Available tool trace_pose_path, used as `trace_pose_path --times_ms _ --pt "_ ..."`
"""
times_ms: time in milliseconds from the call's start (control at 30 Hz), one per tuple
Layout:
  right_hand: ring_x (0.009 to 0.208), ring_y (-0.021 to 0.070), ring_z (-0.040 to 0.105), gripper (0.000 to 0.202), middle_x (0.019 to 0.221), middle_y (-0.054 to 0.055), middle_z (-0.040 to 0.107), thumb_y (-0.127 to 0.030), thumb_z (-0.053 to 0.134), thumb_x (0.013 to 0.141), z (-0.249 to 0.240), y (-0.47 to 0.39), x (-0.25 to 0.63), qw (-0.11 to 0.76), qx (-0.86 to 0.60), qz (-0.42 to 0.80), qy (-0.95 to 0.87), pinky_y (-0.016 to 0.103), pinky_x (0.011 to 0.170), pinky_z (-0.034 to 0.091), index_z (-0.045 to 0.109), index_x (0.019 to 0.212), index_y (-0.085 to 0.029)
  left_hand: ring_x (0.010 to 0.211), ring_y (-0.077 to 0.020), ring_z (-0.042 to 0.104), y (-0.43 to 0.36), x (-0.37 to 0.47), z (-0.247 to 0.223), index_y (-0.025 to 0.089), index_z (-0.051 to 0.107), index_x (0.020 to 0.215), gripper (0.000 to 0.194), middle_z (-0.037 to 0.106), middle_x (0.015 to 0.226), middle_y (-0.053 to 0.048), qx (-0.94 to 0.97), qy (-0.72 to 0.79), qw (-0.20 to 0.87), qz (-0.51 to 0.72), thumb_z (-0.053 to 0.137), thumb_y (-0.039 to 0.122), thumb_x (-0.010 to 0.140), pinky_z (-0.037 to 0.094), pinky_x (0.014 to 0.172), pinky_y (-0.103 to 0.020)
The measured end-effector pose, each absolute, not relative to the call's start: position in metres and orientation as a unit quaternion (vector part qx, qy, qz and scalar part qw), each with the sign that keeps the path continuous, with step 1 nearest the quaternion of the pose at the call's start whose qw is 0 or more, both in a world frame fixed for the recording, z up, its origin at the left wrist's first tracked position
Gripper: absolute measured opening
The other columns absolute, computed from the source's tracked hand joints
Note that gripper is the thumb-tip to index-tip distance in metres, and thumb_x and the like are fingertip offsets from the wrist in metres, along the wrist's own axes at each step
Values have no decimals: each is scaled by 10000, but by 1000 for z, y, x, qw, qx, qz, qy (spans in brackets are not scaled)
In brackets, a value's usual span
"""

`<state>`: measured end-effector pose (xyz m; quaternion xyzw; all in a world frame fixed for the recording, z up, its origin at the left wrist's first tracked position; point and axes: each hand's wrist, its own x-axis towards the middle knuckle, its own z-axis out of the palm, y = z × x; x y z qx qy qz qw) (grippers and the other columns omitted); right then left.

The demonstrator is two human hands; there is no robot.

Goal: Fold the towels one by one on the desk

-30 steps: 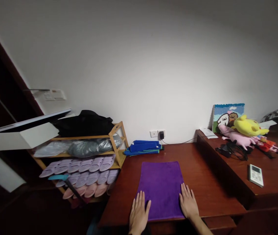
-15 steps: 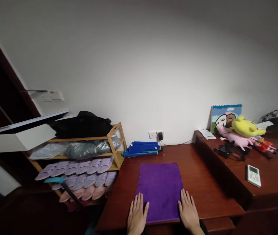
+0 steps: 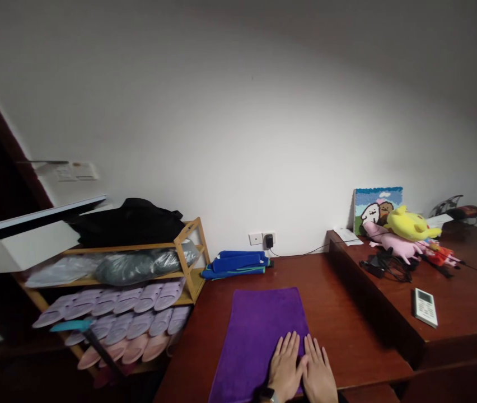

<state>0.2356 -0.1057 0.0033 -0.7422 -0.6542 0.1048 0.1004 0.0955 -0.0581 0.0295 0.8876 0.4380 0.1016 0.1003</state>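
A purple cloth (image 3: 259, 330) is spread out on the reddish-brown table (image 3: 347, 336), its near edge running toward the bottom of the view. My left hand (image 3: 285, 366) lies on the cloth's right part, palm down, fingers stretched. Close beside it, my right hand (image 3: 317, 372) rests flat at the cloth's right edge, fingers stretched; the two thumbs meet or nearly meet. Neither hand holds anything. A watch sits on my left wrist. Folded blue cloths (image 3: 236, 264) lie at the table's back left corner.
Left of the table stands a wooden rack (image 3: 196, 282) with slippers and a black bag (image 3: 129, 224). On the raised surface at right are a white remote (image 3: 425, 308), plush toys (image 3: 410, 224), cables and a picture (image 3: 377, 204). A plug (image 3: 269, 240) with a cord is in the wall.
My left hand has moved right across the cloth to lie beside my right hand. The cloth's near left part now reaches farther left and down. The view has shifted slightly.
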Motion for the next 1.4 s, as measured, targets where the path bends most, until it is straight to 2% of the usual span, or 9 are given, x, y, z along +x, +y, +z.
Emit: trace_pose_path --times_ms 100,200,367,567,733,900,1133,1233,1400 --pt "1553 240 164 665 1660 20 210 -476 184 1012 3 -104 235 110 -745 101 -650 472 1282 152 272 1587 -154 1549 -242 232 -46 57 25 245 221 1609 639 262 1670 -12 853 509 74 90 163 551 1051 228 1276 -489" --pt "1554 238 160 662 1663 16 208 -465 188 1010 4 -105 233 110 -750 95 -646 474 1280 157 269 1590 -156 1545 -266 243 -37 12 28 217 272 1596 679 280 1662 -41 813 575 47 78 170 591 1039 241 1266 -512" --pt "1552 251 172 668 1662 9 228 -470 201 995 0 -106 235 93 -748 104 -649 483 1276 165 305 1589 -182 1535 -265 271 -37 -18 26 217 282 1591 668 281 1659 -44 802 590 21 94 175 582 1042 259 1259 -514" --pt "1552 251 185 692 1662 -27 232 -535 118 994 11 -85 236 120 -752 110 -639 510 1262 185 262 1604 -243 1526 -277 299 -37 -14 16 216 293 1590 662 304 1654 -44 801 588 11 112 212 577 1040 279 1256 -511" --pt "1559 245 161 692 1674 -4 217 -498 124 996 22 -40 234 97 -756 108 -639 488 1263 169 250 1606 -198 1529 -281 292 -35 -18 10 238 242 1599 633 295 1659 -30 803 583 12 122 221 551 1049 279 1253 -530" --pt "1559 244 163 685 1677 28 219 -462 165 993 11 -20 236 80 -760 90 -639 481 1268 144 259 1601 -161 1534 -269 281 -34 -19 4 250 195 1604 622 269 1666 -10 806 580 5 118 229 544 1056 289 1253 -516" --pt "1563 238 137 691 1681 23 192 -464 160 999 15 -23 236 82 -762 104 -634 469 1275 125 217 1604 -137 1525 -274 302 -33 -20 8 243 239 1596 622 291 1656 -27 804 585 10 106 212 553 1057 284 1252 -522" --pt "1563 246 136 686 1680 20 195 -459 158 1000 17 -23 235 86 -760 102 -636 471 1274 127 222 1603 -140 1532 -279 282 -28 -5 13 236 217 1601 619 266 1664 -34 812 572 13 115 214 538 1061 267 1258 -532" --pt "1563 252 134 662 1679 28 193 -433 178 999 13 -24 238 91 -751 95 -647 487 1268 135 260 1598 -162 1542 -230 257 -18 60 22 271 123 1615 579 244 1677 1 871 471 57 132 180 466 1073 263 1266 -470"
